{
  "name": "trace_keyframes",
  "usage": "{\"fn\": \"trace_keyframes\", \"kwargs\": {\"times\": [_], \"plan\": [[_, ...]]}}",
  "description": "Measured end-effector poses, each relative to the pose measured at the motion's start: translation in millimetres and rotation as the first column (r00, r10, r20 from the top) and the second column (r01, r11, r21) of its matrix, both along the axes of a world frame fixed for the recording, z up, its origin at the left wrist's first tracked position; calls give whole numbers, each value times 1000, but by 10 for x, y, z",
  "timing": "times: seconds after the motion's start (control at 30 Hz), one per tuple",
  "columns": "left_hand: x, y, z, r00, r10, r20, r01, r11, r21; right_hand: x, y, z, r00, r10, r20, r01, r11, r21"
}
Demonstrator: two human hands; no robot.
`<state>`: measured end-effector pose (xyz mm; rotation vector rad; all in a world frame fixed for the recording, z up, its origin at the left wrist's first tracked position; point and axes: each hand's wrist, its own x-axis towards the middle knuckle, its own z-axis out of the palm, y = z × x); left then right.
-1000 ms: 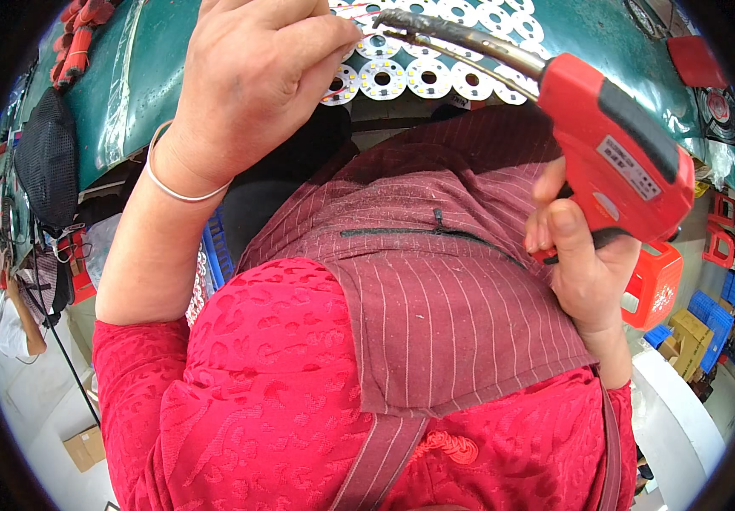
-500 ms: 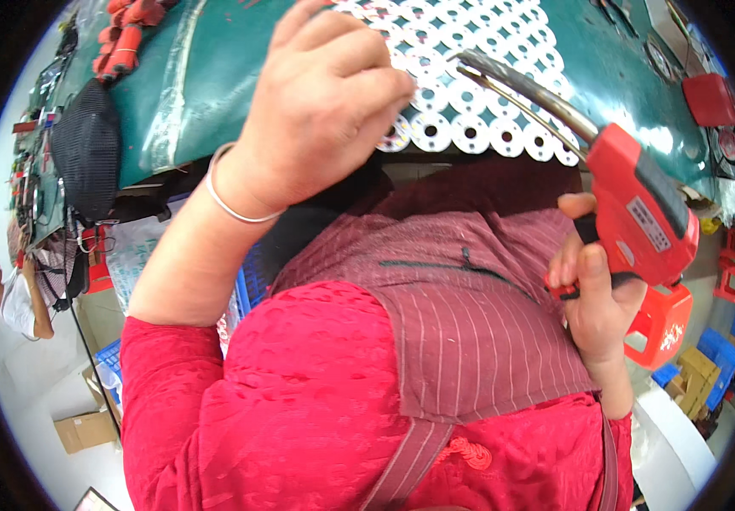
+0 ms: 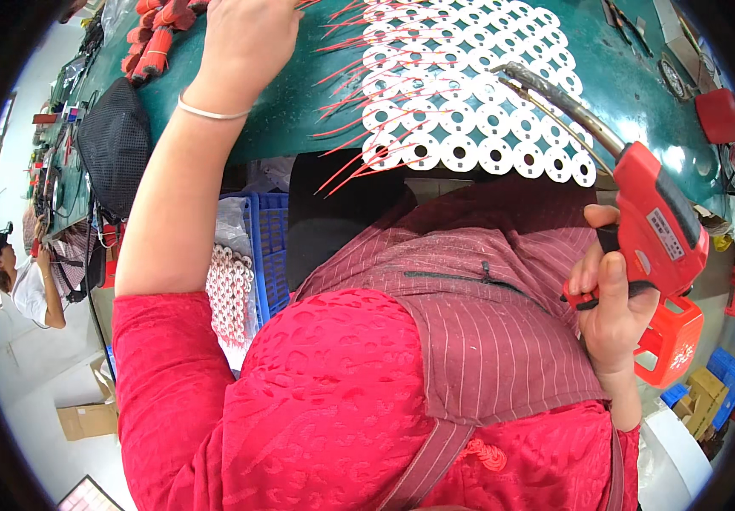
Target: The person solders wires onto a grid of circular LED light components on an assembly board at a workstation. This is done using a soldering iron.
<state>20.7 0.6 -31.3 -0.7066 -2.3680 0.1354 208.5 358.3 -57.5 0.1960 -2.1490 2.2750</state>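
My right hand is closed around the handle of a red and black soldering gun. Its long metal tip reaches up and left over a sheet of round white circuit boards with dark center holes. Thin red wires lie across the boards at the sheet's left side, their ends sticking out over the green table. My left hand is at the top edge, left of the sheet and close to bundles of red wire. The picture's edge cuts off its fingers, so their hold is hidden.
The green table has a black mesh object at its left edge. Below stands a blue crate beside more white boards. A red stool is at right. Another person works at far left.
My left hand has moved up and left, away from the boards toward the wire bundles. The wired left side of the sheet now shows. The soldering gun stays in my right hand.
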Motion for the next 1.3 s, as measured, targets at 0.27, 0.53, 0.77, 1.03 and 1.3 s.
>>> {"fn": "trace_keyframes", "kwargs": {"times": [0.27, 0.53, 0.77, 1.03, 1.3], "plan": [[-411, -217, -104, 984, 168, 58, -162, 982, -94, 15, -10, 0, 1000, -30, -8, 30, 999, -17], [-417, -86, -26, 968, 208, 141, -187, 971, -147, 9, 13, -50, 1000, -17, -23, 17, 1000, -6], [-459, -171, 10, 963, 19, 268, 3, 997, -80, 13, 19, -64, 1000, -17, -20, 17, 1000, 2], [-491, -194, 45, 939, -37, 341, 68, 994, -81, 44, 22, -82, 999, -20, -27, 20, 1000, -9], [-369, -242, -31, 885, 88, 458, -120, 992, 43, 52, 40, -83, 999, -19, -39, 18, 1000, -20]]}}
